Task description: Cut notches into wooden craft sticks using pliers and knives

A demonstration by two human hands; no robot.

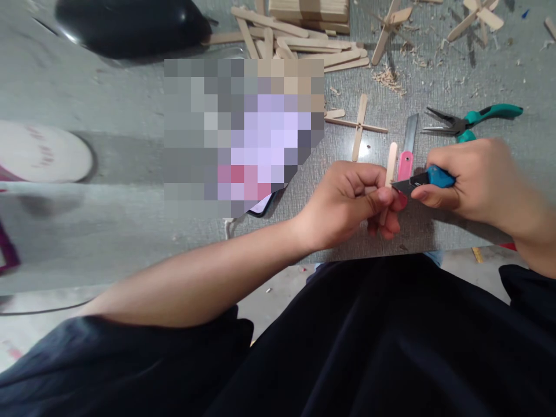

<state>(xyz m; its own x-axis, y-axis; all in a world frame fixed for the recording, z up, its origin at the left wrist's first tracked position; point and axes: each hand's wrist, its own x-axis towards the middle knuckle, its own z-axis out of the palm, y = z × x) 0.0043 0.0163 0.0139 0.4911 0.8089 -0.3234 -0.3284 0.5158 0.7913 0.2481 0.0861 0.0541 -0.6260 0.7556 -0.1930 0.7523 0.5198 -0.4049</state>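
Observation:
Between the thumb and fingers of my left hand (351, 202) a wooden craft stick (391, 159) is pinched, its rounded end pointing away from me. My right hand (473, 179) is closed round a blue-handled utility knife (441, 176). The knife's dark blade meets the stick just above my left thumb. Behind my hands a pink-handled blade tool (406, 165) lies on the table, partly hidden by my left fingers. Pliers with teal grips (467, 121) rest beyond my right hand. Two crossed sticks (359, 124) lie just past my left hand.
A heap of loose craft sticks (299, 43) and a stacked bundle (308, 10) lie at the back. More joined sticks (388, 26) and wood shavings (390, 80) are at the far right. A phone (263, 205), mostly pixelated, is left of my hands. A black rounded object (130, 26) stands far left.

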